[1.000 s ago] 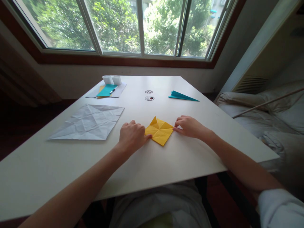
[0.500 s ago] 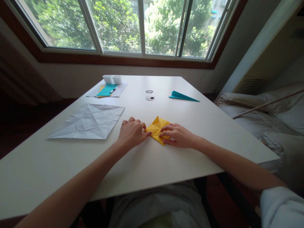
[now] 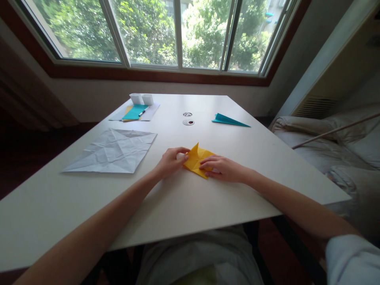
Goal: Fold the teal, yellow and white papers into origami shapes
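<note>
A yellow folded paper (image 3: pixel 194 161) lies on the white table in front of me, creased, with one pointed flap standing up at its far left side. At its left edge, my left hand (image 3: pixel 172 161) is closed, thumb and index finger pinching the paper beside that flap. My right hand (image 3: pixel 225 168) rests over the paper's right part, its fingers stretched out and lying on top. The thumb is near the paper's near edge, and the hand covers the right corner.
A creased white sheet (image 3: pixel 115 152) lies to the left. Farther back are teal paper (image 3: pixel 135 112), a pen (image 3: pixel 143 111), small white boxes (image 3: pixel 141 99), two round pieces (image 3: pixel 188 122) and a teal paper plane (image 3: pixel 230 120). A sofa (image 3: pixel 297 130) stands right of the table (image 3: pixel 166 213).
My left hand has turned and its fingers now pinch the paper's left edge from the far side. The pointed flap is raised more steeply. My right hand stays on the paper.
</note>
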{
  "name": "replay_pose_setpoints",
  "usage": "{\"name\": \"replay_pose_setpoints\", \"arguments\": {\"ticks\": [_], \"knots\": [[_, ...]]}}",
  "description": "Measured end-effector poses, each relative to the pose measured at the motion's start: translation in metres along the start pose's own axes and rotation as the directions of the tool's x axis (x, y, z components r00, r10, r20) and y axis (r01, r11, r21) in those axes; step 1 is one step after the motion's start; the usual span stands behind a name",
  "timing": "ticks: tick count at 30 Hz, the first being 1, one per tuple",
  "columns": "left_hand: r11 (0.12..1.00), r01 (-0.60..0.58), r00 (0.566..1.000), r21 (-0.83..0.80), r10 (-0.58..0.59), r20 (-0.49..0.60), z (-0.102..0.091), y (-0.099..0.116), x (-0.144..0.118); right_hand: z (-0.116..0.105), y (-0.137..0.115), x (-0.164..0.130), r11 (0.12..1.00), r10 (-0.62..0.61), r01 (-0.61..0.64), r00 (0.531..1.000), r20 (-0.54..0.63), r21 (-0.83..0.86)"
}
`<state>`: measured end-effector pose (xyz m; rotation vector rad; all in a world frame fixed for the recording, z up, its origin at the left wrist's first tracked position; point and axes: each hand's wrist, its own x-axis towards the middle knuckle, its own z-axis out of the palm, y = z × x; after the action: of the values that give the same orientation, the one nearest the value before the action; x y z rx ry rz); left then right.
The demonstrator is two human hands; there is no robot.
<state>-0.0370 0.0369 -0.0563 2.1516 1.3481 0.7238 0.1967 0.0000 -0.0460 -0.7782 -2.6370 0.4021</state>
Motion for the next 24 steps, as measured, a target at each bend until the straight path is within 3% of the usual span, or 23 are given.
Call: {"name": "replay_pose_setpoints", "arguments": {"ticks": [3,9,15,17,24], "knots": [[0.996,-0.033,0.999,-0.083,0.034,0.001,-0.001,0.002,-0.001,0.000,0.001,0.000,1.000,-0.013,0.013,1.000,-0.010,-0.006],[0.996,-0.084,0.996,0.040,0.085,-0.025,0.000,0.006,-0.005,0.001,0.001,0.000,1.000,0.003,-0.003,1.000,-0.022,-0.016],[0.981,-0.182,0.982,0.074,0.177,0.067,-0.004,0.003,-0.004,0.002,-0.003,0.001,0.966,0.259,-0.260,0.964,-0.061,-0.011],[0.960,-0.257,0.962,0.108,0.243,0.125,-0.007,0.003,-0.004,0.002,-0.002,0.000,0.959,0.282,-0.283,0.957,-0.074,-0.013],[0.827,-0.508,0.847,0.240,0.429,0.314,-0.016,0.011,-0.008,0.001,0.004,-0.003,0.979,0.169,-0.168,0.986,-0.007,-0.118]]}}
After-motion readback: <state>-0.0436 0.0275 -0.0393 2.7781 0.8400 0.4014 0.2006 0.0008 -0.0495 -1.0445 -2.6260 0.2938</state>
